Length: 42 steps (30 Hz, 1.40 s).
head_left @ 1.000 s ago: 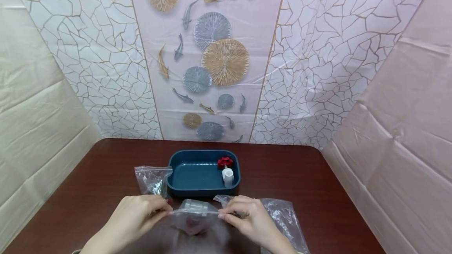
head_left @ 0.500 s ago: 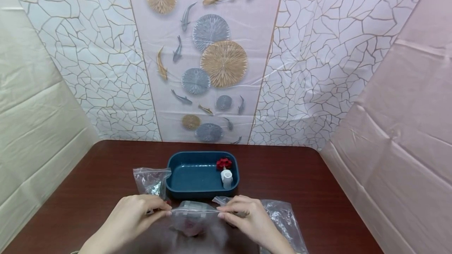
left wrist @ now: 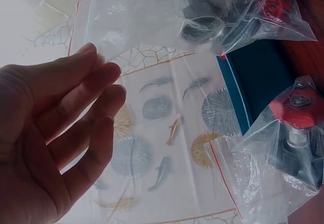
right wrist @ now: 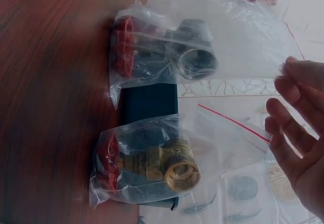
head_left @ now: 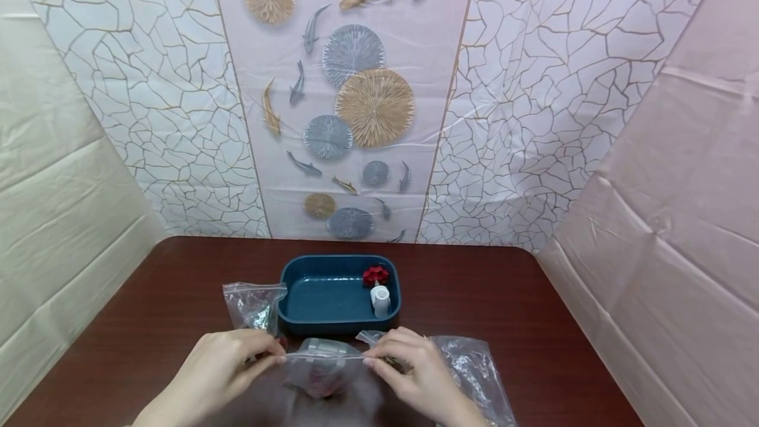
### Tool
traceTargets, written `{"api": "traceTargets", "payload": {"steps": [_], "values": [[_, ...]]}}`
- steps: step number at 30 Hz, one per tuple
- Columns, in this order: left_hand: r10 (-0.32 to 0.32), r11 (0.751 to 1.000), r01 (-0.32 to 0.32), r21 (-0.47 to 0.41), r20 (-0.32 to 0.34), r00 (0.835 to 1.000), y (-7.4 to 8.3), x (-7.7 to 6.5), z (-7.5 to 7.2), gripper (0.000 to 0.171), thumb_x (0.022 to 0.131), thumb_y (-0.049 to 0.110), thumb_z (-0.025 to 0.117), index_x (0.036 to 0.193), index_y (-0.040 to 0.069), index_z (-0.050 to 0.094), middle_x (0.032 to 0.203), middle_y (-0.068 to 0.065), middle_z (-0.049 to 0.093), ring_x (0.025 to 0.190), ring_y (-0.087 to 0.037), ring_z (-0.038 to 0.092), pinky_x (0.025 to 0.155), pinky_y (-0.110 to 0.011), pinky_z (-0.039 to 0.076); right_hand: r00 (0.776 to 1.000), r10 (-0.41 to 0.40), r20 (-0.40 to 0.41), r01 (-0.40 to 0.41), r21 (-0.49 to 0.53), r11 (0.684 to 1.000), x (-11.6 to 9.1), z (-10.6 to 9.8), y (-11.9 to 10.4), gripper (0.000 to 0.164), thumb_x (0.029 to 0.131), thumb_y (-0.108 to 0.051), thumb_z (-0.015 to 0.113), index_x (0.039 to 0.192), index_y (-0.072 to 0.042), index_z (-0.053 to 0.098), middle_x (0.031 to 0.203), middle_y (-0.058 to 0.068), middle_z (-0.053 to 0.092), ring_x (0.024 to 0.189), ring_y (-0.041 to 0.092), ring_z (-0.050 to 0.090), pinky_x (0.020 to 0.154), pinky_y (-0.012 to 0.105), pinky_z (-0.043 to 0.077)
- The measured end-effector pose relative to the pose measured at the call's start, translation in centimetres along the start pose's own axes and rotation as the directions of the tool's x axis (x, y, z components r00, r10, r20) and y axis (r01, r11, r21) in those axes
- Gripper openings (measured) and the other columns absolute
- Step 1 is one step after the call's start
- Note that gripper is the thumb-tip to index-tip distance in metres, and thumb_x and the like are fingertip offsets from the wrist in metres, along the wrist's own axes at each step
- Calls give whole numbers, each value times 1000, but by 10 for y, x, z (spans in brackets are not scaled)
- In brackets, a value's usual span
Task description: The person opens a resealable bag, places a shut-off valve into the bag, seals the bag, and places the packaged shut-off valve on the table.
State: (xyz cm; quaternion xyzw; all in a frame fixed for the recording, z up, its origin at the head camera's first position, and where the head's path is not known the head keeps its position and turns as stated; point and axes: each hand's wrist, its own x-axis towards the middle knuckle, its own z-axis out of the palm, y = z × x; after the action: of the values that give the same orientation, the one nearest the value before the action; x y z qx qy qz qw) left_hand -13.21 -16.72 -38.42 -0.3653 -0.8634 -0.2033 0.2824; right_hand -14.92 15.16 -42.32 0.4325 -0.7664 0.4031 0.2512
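Both hands hold a clear zip bag by its top edge. My left hand pinches one end of that edge between thumb and index finger, the other fingers loosely bent. At the other end, my right hand pinches the edge the same way. Inside the bag lies a grey valve with a red handwheel, as the right wrist view shows. Seen from the head, the bag's lower part is blurred by reflections.
A blue tray stands behind the hands, holding a white valve with a red handwheel. To its left stands a bagged valve with a red knob. A bagged brass valve is on the right, partly behind the right hand.
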Motion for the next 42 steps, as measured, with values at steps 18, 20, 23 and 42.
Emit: {"api": "traceTargets", "payload": {"steps": [18,20,23,42], "values": [[-27,989,33,-142,42,999,-6,-1,0,26,78,11,85,92,29,74,91,20,63,74,5,56,64,-10,43,988,155,-19,-153,85,985,-5,2,0,16,91,-10,75,105,-16,78,91,-9,70,79,2,63,61,17,52],[-47,985,54,-163,50,998,-7,-1,0,26,79,9,84,93,28,73,90,20,64,73,6,56,63,-10,43,987,159,-22,-157,84,984,-4,2,0,14,91,-11,75,104,-17,78,90,-10,70,79,2,63,62,18,52],[-86,976,96,-196,62,994,-7,-2,0,26,82,8,82,93,29,72,86,22,62,71,7,55,61,-12,44,981,195,-21,-193,75,978,-4,2,-1,12,92,-14,75,102,-20,77,89,-12,69,75,1,62,61,19,52],[-111,973,110,-203,4,994,-14,1,6,25,84,15,82,88,36,69,81,27,57,71,7,52,61,-14,45,943,331,-34,-327,83,941,-4,1,0,4,90,-22,77,93,-26,76,88,-14,69,72,2,62,57,30,54]]}}
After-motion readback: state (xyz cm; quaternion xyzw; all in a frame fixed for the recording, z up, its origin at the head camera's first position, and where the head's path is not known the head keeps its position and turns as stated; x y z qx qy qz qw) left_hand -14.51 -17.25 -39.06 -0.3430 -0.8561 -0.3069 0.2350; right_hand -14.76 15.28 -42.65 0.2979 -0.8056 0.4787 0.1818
